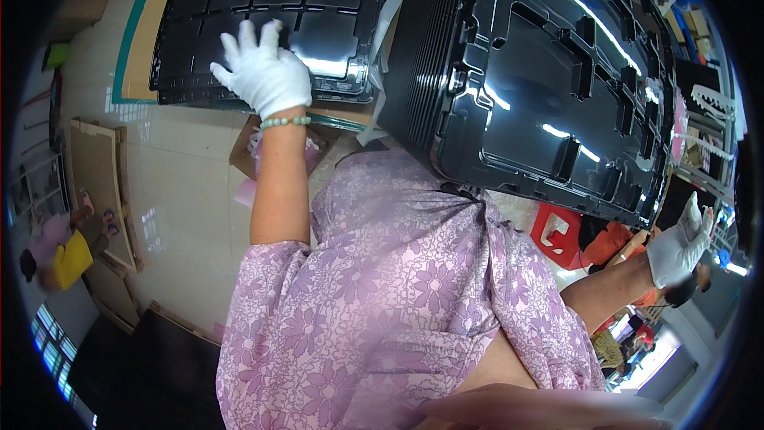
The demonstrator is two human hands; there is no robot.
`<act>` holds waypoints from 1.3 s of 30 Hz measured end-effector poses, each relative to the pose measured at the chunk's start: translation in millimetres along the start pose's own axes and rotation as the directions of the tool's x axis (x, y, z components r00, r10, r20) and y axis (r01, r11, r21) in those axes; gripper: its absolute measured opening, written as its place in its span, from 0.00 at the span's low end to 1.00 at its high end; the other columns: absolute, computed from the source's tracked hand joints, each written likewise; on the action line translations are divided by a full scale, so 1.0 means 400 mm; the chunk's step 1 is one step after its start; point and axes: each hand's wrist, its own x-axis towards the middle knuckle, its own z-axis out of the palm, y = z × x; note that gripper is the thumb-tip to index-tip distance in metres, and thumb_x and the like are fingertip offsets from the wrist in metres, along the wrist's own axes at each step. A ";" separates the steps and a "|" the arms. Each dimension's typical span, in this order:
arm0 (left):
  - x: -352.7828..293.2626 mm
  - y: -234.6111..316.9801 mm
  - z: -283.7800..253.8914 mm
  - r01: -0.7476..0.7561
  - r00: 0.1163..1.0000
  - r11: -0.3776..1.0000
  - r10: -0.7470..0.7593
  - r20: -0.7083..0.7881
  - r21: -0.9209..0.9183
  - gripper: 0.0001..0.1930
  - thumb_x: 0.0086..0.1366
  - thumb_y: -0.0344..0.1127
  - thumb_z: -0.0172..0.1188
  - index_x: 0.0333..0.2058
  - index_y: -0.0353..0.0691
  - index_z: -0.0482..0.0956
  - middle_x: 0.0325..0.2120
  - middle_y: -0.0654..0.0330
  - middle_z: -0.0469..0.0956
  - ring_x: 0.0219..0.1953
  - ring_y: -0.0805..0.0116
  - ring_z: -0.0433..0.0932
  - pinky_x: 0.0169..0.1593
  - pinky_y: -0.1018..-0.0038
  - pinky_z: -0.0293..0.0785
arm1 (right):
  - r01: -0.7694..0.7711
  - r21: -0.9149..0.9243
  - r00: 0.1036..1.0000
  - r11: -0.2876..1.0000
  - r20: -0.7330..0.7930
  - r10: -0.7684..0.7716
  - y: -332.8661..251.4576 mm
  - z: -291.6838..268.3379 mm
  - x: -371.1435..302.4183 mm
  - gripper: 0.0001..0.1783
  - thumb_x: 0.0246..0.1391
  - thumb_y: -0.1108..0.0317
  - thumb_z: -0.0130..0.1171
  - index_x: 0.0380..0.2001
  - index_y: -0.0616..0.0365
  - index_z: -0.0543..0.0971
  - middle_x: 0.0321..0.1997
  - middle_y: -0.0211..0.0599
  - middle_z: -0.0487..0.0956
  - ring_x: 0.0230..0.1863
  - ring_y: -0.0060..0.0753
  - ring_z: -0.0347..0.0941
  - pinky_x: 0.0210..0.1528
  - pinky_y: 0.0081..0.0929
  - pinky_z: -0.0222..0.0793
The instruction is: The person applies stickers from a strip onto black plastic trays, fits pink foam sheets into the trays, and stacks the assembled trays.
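Observation:
My left hand, in a white glove with a beaded bracelet at the wrist, lies with fingers spread over a glossy black plastic tray. That tray has moulded compartments and sits on a low pile at the upper left. To its right rises a tall stack of similar black trays, their edges layered closely. My right hand, gloved in white too, is held out past the stack's right-hand corner. Its fingers are stretched out and nothing shows in them.
Brown cardboard with a green edge lies under the left pile. Below it stands an open carton with white and pink scraps. Near the right side are a red plastic stool and a person in orange. A person in yellow is far left.

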 end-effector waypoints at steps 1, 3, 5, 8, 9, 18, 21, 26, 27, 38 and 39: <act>0.004 -0.012 -0.011 -0.168 0.969 0.968 0.127 -0.213 -0.186 0.11 0.48 0.27 0.58 0.33 0.44 0.82 0.37 0.55 0.80 0.46 0.52 0.75 0.51 0.53 0.67 | 0.069 -0.080 0.998 0.994 0.010 -0.068 -0.007 0.018 0.008 0.26 0.70 0.65 0.31 0.59 0.75 0.66 0.50 0.62 0.78 0.58 0.54 0.72 0.69 0.46 0.58; -0.098 0.031 -0.071 -0.272 0.955 0.872 0.193 -0.226 -0.406 0.03 0.52 0.29 0.58 0.25 0.45 0.80 0.23 0.56 0.76 0.26 0.55 0.76 0.31 0.64 0.70 | 0.132 -0.045 0.991 0.990 0.028 -0.130 0.003 0.003 0.034 0.25 0.69 0.66 0.33 0.58 0.77 0.66 0.50 0.66 0.77 0.57 0.57 0.73 0.69 0.48 0.58; -0.210 0.054 -0.143 -0.070 0.934 0.815 0.256 0.248 -0.576 0.11 0.58 0.42 0.59 0.19 0.47 0.80 0.16 0.53 0.75 0.20 0.53 0.76 0.28 0.59 0.72 | 0.197 -0.053 0.977 0.979 0.097 -0.191 0.012 -0.010 0.053 0.26 0.70 0.61 0.35 0.58 0.74 0.67 0.52 0.62 0.77 0.59 0.55 0.72 0.70 0.43 0.56; -0.274 0.057 -0.135 0.220 0.763 0.926 0.032 0.645 -0.306 0.15 0.61 0.51 0.57 0.29 0.47 0.84 0.22 0.50 0.79 0.27 0.49 0.80 0.33 0.55 0.75 | 0.193 -0.097 0.977 0.976 0.109 -0.182 0.015 0.006 0.060 0.27 0.70 0.59 0.35 0.59 0.74 0.65 0.53 0.62 0.77 0.59 0.55 0.72 0.70 0.43 0.56; -0.287 0.053 -0.109 0.270 0.805 0.904 -0.022 0.592 -0.333 0.15 0.61 0.51 0.57 0.31 0.47 0.84 0.23 0.50 0.80 0.29 0.48 0.80 0.35 0.55 0.75 | 0.120 -0.053 0.988 0.991 0.103 -0.114 0.014 0.023 0.058 0.28 0.70 0.59 0.34 0.60 0.74 0.65 0.53 0.62 0.77 0.60 0.55 0.71 0.70 0.43 0.56; -0.336 0.029 -0.063 0.393 0.579 0.756 0.238 0.780 -0.523 0.14 0.63 0.47 0.54 0.33 0.47 0.84 0.31 0.52 0.81 0.35 0.47 0.80 0.41 0.59 0.77 | -0.030 -0.119 0.994 0.992 0.099 0.042 0.000 0.169 0.084 0.26 0.71 0.62 0.31 0.61 0.73 0.63 0.54 0.57 0.77 0.62 0.51 0.69 0.70 0.42 0.56; -0.394 0.036 -0.052 0.443 0.714 0.713 0.086 0.695 -0.544 0.12 0.63 0.44 0.56 0.36 0.44 0.82 0.31 0.53 0.82 0.32 0.49 0.80 0.38 0.61 0.76 | 0.160 -0.269 0.973 0.950 0.204 -0.106 0.029 0.152 0.094 0.26 0.71 0.62 0.32 0.61 0.73 0.63 0.54 0.57 0.77 0.62 0.51 0.69 0.71 0.44 0.54; -0.339 0.065 -0.062 0.325 0.744 0.836 0.064 0.666 -0.443 0.13 0.63 0.41 0.56 0.44 0.45 0.79 0.33 0.53 0.82 0.34 0.50 0.81 0.39 0.60 0.77 | 0.058 -0.150 0.987 0.987 0.160 -0.034 0.033 0.149 0.100 0.26 0.72 0.62 0.30 0.61 0.73 0.63 0.55 0.58 0.76 0.63 0.51 0.68 0.71 0.44 0.55; -0.329 0.070 -0.058 0.323 0.670 0.835 0.131 0.731 -0.445 0.13 0.63 0.41 0.55 0.43 0.46 0.80 0.31 0.53 0.82 0.34 0.49 0.81 0.38 0.59 0.77 | 0.015 -0.114 0.993 0.993 0.115 -0.002 0.028 0.155 0.100 0.26 0.71 0.63 0.29 0.59 0.74 0.65 0.54 0.59 0.76 0.61 0.51 0.70 0.70 0.44 0.57; -0.466 -0.204 -0.143 -0.126 0.298 0.911 0.413 0.861 -0.393 0.09 0.61 0.40 0.52 0.30 0.49 0.82 0.24 0.54 0.80 0.28 0.50 0.80 0.33 0.55 0.76 | 0.093 -0.262 0.978 0.961 0.205 -0.039 0.044 0.142 0.093 0.27 0.72 0.61 0.31 0.61 0.73 0.63 0.58 0.59 0.74 0.65 0.51 0.66 0.72 0.41 0.54; -0.485 -0.248 -0.143 -0.255 0.010 0.930 0.277 0.961 -0.265 0.12 0.61 0.44 0.53 0.35 0.50 0.83 0.29 0.53 0.82 0.33 0.49 0.81 0.38 0.56 0.78 | 0.034 -0.246 0.985 0.969 0.172 0.009 0.048 0.144 0.097 0.27 0.72 0.62 0.29 0.61 0.73 0.63 0.60 0.57 0.73 0.65 0.48 0.65 0.72 0.39 0.53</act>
